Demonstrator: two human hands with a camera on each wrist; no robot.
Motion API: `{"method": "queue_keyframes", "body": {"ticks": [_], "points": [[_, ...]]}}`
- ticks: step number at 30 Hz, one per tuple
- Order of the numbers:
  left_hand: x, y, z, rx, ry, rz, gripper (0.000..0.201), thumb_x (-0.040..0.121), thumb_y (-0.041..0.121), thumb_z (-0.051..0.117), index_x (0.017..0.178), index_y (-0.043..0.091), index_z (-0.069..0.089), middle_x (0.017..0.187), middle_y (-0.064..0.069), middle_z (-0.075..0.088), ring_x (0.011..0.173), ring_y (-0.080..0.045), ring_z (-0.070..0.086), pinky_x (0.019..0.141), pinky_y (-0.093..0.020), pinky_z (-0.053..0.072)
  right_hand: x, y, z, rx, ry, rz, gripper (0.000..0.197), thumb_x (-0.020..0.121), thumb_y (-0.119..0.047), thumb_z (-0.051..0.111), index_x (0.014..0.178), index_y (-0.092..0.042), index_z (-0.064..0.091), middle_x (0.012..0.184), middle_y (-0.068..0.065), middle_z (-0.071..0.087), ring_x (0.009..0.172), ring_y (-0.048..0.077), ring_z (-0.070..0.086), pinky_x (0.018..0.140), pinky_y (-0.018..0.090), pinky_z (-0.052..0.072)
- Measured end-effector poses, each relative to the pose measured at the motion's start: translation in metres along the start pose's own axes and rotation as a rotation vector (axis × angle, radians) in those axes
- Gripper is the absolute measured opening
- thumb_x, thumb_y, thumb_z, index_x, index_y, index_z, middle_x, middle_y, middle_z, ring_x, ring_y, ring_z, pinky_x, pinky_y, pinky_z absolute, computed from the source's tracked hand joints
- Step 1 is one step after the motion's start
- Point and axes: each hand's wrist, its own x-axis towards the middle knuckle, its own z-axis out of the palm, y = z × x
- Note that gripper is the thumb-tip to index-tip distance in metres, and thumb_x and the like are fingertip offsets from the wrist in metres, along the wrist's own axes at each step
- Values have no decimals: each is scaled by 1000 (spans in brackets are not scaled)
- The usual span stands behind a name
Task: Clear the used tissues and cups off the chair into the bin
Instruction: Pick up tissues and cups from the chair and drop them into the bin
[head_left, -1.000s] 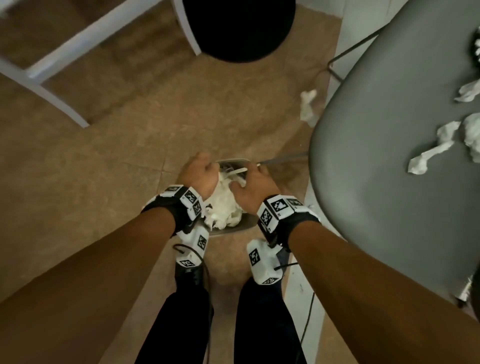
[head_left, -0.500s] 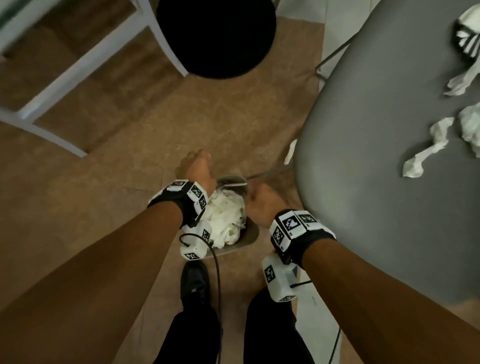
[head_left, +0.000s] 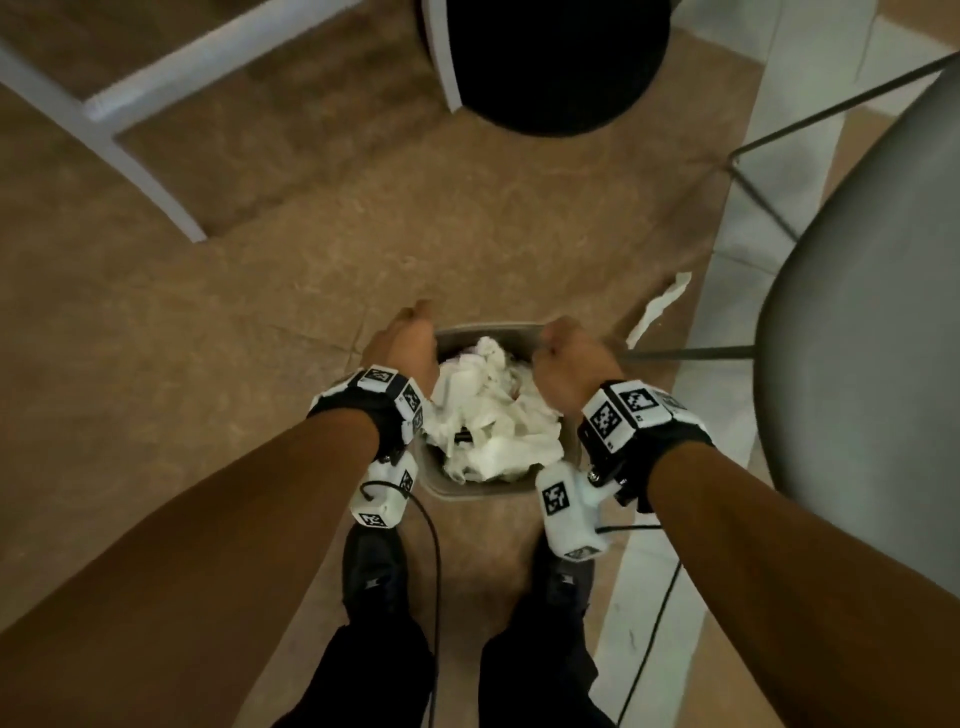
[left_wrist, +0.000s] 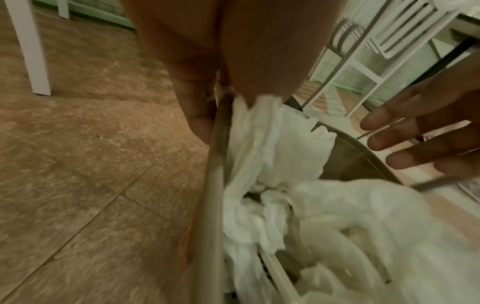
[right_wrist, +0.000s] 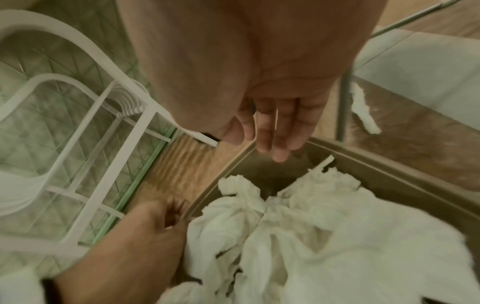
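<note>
A small grey bin (head_left: 488, 330) stands on the floor between my shoes, heaped with crumpled white tissues (head_left: 488, 415). My left hand (head_left: 410, 338) is at the bin's left rim (left_wrist: 215, 185); its thumb lies outside the rim and its curled fingers reach inside against the tissues (left_wrist: 272, 154). My right hand (head_left: 566, 348) hovers over the right side of the bin with relaxed, empty fingers (right_wrist: 275, 131). The grey chair seat (head_left: 883, 364) is at the right; what shows of it is bare. No cups are in view.
One white tissue strip (head_left: 657, 306) lies on the floor beside the chair's thin metal leg (head_left: 691, 353). A black round object (head_left: 556, 57) and a white frame (head_left: 145, 171) stand ahead on the brown tiled floor. My shoes (head_left: 374, 571) are just behind the bin.
Both hands came off the tissue pile and moved apart to the bin's sides. The head view swung left, so the tissues on the chair seat left the frame.
</note>
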Motion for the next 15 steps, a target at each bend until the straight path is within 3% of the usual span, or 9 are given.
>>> {"method": "queue_keyframes", "body": {"ticks": [3,7,9,10,12,13,15], "points": [[23,-9,-18,-88,100,-10,49,94,20,53,140,13,37,126,-17,55,104,-42,59,80,-44,46,42,-28,-14,-52,59,-28,26,100,-14,41,119,-4,55,100,14,64,92,31,57,80,35,47],[49,-24,-44,-213,269,2,34,93,17,52,125,10,46,114,-17,57,97,-40,58,72,-38,39,97,-63,-35,-116,127,-55,29,94,-19,54,120,-8,58,119,15,63,106,33,62,95,44,51],[60,-29,-50,-259,346,-16,30,92,16,51,121,9,48,113,-16,56,97,-38,58,71,-38,38,160,-51,-42,-109,61,-58,12,83,-24,62,94,-24,59,113,11,65,98,27,64,90,44,55],[68,-32,-51,-292,387,-32,29,92,17,49,120,9,48,114,-16,56,97,-38,58,71,-38,38,228,-20,-41,-202,-15,-43,13,74,-36,60,80,-31,50,111,8,67,91,25,63,87,44,57],[83,-35,-51,-329,455,-61,29,93,18,46,120,10,49,116,-15,56,98,-37,58,72,-41,41,308,15,-42,-334,-124,109,34,54,-59,53,70,-34,37,110,4,69,88,24,63,83,45,58],[89,-37,-50,-336,480,-71,29,93,18,45,121,11,50,118,-15,56,99,-37,58,74,-42,43,319,22,-44,-347,-146,157,39,51,-62,59,70,-33,40,103,1,68,87,23,64,82,42,58],[105,-40,-48,-337,541,-68,28,95,18,44,122,14,51,119,-13,56,100,-37,57,76,-43,45,274,2,-43,-442,-147,227,35,69,-40,75,69,-26,43,77,-3,59,77,24,62,73,32,53]]}}
